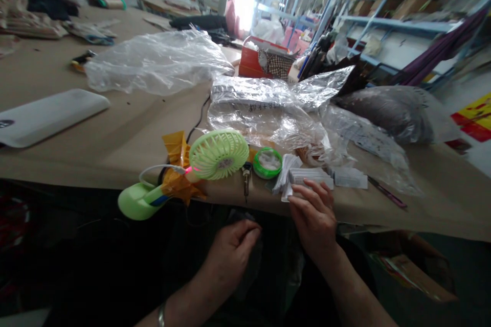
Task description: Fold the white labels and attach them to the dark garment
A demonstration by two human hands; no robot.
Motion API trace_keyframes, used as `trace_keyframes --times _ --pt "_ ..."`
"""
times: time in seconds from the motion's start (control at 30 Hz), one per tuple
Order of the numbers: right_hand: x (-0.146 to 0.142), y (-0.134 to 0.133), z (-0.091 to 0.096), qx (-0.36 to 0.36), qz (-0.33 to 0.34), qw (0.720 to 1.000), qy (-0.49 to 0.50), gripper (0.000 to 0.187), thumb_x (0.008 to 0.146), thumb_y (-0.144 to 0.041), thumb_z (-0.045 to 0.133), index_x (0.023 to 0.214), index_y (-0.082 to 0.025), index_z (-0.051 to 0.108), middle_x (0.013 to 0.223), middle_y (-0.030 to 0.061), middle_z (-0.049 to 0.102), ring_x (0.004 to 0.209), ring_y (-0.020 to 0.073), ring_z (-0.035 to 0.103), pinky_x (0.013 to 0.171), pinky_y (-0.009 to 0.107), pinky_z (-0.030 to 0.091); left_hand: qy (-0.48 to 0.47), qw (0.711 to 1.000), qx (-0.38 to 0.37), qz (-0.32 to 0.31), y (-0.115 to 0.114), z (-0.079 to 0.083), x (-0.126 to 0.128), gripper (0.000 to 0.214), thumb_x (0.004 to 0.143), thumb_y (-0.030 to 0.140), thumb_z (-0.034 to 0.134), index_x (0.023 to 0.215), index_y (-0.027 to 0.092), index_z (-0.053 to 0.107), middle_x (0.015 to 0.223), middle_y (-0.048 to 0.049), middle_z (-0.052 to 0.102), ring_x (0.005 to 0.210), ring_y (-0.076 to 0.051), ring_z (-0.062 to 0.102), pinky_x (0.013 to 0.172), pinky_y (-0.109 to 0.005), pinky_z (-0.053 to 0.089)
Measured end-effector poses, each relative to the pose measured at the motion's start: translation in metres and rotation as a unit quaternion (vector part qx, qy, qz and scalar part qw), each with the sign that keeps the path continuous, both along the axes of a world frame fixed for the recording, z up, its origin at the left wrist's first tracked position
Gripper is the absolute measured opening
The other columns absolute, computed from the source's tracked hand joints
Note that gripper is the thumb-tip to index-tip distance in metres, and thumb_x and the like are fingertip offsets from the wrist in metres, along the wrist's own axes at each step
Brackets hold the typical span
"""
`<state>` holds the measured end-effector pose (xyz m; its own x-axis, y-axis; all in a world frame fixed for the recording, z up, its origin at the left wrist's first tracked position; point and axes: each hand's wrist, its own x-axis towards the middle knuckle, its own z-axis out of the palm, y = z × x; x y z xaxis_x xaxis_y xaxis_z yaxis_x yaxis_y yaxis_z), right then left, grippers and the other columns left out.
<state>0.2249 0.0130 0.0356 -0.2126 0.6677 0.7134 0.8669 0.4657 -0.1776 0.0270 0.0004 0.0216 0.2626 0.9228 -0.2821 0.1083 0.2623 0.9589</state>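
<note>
Two bare hands sit at the near edge of a brown paper-covered surface (126, 150). The right hand (312, 222) lies half-open, its fingers (312, 196) loosely curled over a white printed card (310, 178); whether they grip it, I cannot tell. That card lies on the surface near the edge, its long axis running roughly left to right, parallel with the edge. Just left of it, a crumpled white paper slip (286, 176) points up and to the left at a slant, and a second printed card (350, 178) lies just to the right.

The left hand (230, 253) is closed below the edge with its fingertips bunched, over dark clothing; anything held there cannot be made out. A bracelet (161, 314) circles that wrist.

Left of the papers lie a small green ring (267, 162) and a pale green handheld fan (218, 154), its handle jutting past the edge. Clear plastic bags (264, 112) are heaped behind, beside a pink-handled blade (387, 193). A white slab (49, 117) rests further left, and a red box (261, 59) sits beyond. Blue metal shelving (399, 23) holding cardboard cartons (414, 5) lines the room on the right.
</note>
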Motion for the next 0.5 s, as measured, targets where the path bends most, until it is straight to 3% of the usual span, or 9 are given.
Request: trace_keyframes --times 0.1,0.2,0.27,0.4,0.5 --pt "-0.003 -0.012 0.006 -0.01 0.049 0.998 0.042 0.013 0.084 -0.01 0.058 0.089 -0.021 0.063 0.102 0.0048 0.066 0.111 0.0247 0.052 0.099 0.052 0.037 -0.118 0.986 -0.118 -0.005 0.003 0.014 0.014 0.017 0.077 0.03 0.061 0.077 0.014 0.068 0.071 -0.0042 0.066 0.07 -0.017 0.059 0.067 -0.026 0.044" --pt "-0.013 -0.032 0.007 -0.043 0.101 0.993 0.051 0.014 0.085 -0.01 0.056 0.091 -0.021 0.064 0.102 0.0053 0.065 0.112 0.0251 0.051 0.098 0.051 0.039 -0.303 0.924 -0.233 -0.002 0.007 0.026 0.028 0.029 0.078 0.04 0.062 0.088 0.012 0.066 0.079 -0.0066 0.066 0.068 -0.014 0.06 0.065 -0.026 0.047" --pt "-0.018 -0.046 0.005 -0.058 0.119 0.99 0.039 0.016 0.085 -0.009 0.055 0.09 -0.02 0.064 0.101 0.0049 0.065 0.113 0.025 0.051 0.099 0.051 0.037 -0.369 0.894 -0.253 0.011 0.01 0.03 0.036 0.028 0.077 0.037 0.064 0.086 0.011 0.066 0.077 -0.0063 0.065 0.063 -0.011 0.058 0.059 -0.022 0.045" --pt "-0.015 -0.054 0.003 -0.074 0.124 0.989 0.014 0.02 0.085 -0.007 0.054 0.097 -0.02 0.063 0.103 0.0049 0.066 0.113 0.0245 0.051 0.099 0.049 0.038 -0.354 0.897 -0.259 0.048 0.013 0.03 0.044 0.012 0.074 0.02 0.067 0.077 0.008 0.064 0.071 -0.0052 0.064 0.057 -0.009 0.056 0.051 -0.017 0.043" --pt "0.002 -0.039 0.004 -0.064 0.071 0.995 0.007 0.031 0.087 -0.011 0.052 0.116 -0.019 0.056 0.11 0.0086 0.063 0.115 0.0253 0.049 0.096 0.047 0.043 -0.297 0.913 -0.275 0.045 0.01 0.029 0.043 0.012 0.078 0.02 0.063 0.083 0.009 0.063 0.069 -0.0054 0.065 0.057 -0.011 0.059 0.053 -0.021 0.048"
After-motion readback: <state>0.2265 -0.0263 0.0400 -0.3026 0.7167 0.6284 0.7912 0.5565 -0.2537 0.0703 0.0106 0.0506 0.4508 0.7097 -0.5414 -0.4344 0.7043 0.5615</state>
